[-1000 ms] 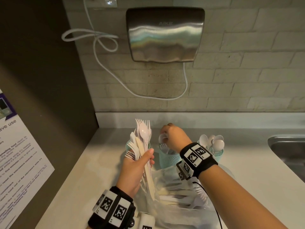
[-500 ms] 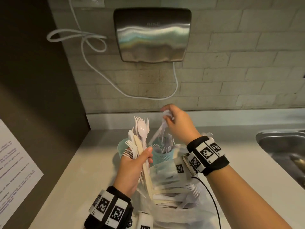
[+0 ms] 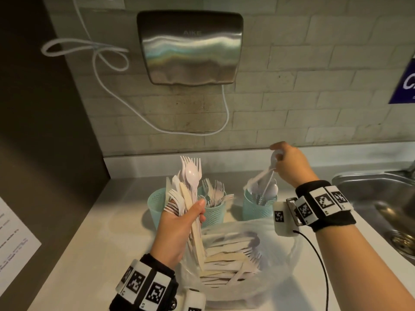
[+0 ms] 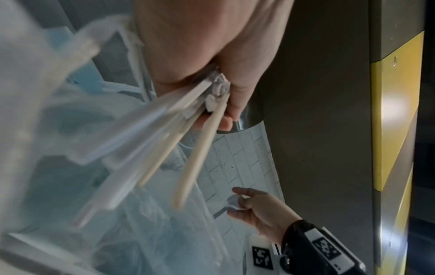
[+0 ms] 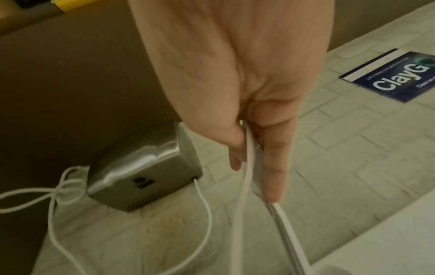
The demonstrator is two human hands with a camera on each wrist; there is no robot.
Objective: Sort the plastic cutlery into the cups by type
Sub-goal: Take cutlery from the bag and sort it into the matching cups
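My left hand [image 3: 179, 230] grips an upright bundle of mixed cutlery [image 3: 188, 187], fanned so each type shows and can be drawn out singly. Behind it stand three teal cups: the left cup [image 3: 157, 203], contents hidden; the middle cup [image 3: 213, 212], holding forks; the right cup [image 3: 258, 209], holding spoons. My right hand [image 3: 289, 167] pinches spoons [image 3: 272, 162] by their bowls, handles down over the right cup, presumably to drop them in. Unsorted pieces lie in the clear bag [image 3: 287, 254] nearest me, within easy reach.

"AIKE" on the steel hand dryer [image 3: 190, 47]; "ClayG", cut off, on the blue wall sign [image 5: 392, 76].
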